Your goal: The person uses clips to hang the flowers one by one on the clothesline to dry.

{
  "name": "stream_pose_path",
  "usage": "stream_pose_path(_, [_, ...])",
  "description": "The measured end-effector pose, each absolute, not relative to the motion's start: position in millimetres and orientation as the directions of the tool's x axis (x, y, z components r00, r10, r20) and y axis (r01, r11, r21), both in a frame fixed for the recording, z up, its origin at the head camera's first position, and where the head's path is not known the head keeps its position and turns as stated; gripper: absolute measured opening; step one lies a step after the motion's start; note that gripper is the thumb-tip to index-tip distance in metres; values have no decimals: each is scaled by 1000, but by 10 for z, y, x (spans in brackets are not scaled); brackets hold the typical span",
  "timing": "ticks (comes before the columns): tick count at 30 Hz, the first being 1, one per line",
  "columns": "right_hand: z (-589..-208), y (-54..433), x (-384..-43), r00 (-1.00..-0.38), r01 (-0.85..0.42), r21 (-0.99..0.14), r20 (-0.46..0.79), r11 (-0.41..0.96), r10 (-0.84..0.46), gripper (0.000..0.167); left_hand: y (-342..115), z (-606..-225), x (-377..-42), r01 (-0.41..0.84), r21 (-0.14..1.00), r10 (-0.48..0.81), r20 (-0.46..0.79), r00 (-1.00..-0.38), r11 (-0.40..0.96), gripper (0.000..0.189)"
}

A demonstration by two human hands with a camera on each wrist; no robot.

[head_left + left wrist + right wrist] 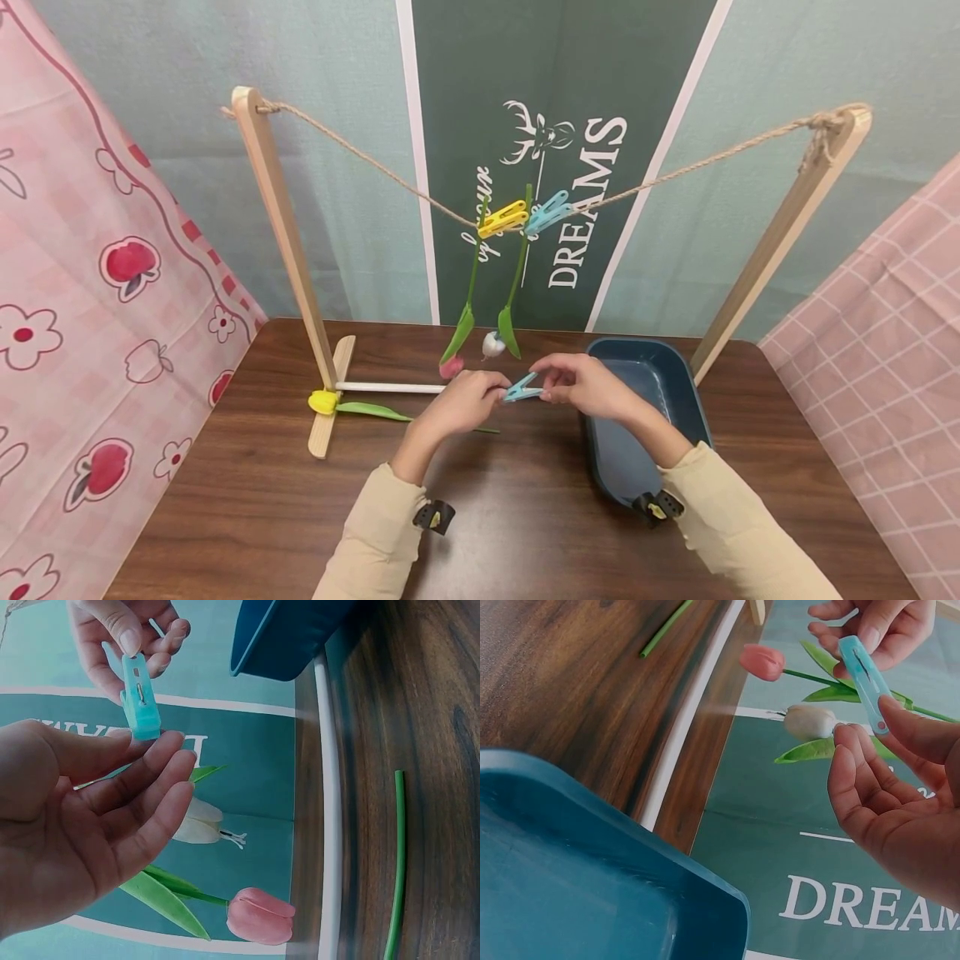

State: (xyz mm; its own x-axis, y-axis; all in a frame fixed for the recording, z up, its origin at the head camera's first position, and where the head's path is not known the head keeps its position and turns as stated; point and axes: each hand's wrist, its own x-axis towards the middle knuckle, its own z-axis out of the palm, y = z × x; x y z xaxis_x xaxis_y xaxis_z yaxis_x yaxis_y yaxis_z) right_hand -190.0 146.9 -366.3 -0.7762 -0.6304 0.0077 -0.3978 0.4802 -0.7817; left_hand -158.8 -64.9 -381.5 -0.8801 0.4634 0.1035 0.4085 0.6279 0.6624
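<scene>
Between both hands, above the table, is a light blue clothespin (522, 388). My left hand (467, 402) pinches its gripping end with thumb and forefinger. At the two spread legs, my right hand (588, 386) holds the other end between thumb and fingers. Behind the hands, a pink tulip (260, 916) and a white tulip (810, 721) hang heads down from a sagging rope. A yellow clothespin (502, 219) and another blue clothespin (550, 212) clip their stems. A yellow tulip (323, 402) lies on the table to the left, its stem partly hidden by my left arm.
The rope (367, 162) runs between two wooden posts (281, 225), joined low down by a white rod (390, 387). A dark blue basin (626, 462) stands under my right forearm. Printed curtains surround the brown table (247, 508).
</scene>
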Motion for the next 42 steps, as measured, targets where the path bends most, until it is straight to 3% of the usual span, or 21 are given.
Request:
stream_pose_path(12, [-3668, 1484, -1891, -786, -387, -782, 2, 489, -619, 27, -745, -3884, -1576, 381, 657, 446, 76, -892, 650, 15])
stream_pose_path(30, [-3700, 1544, -1896, -808, -360, -777, -17, 516, -589, 26, -1066, -4275, -1603, 299, 613, 359, 27, -933, 731, 9])
stream_pose_path(42, [-3699, 1568, -1890, -825, -382, -756, 20, 532, -565, 18, -1219, -4464, -1604, 230, 623, 303, -11, -953, 747, 6])
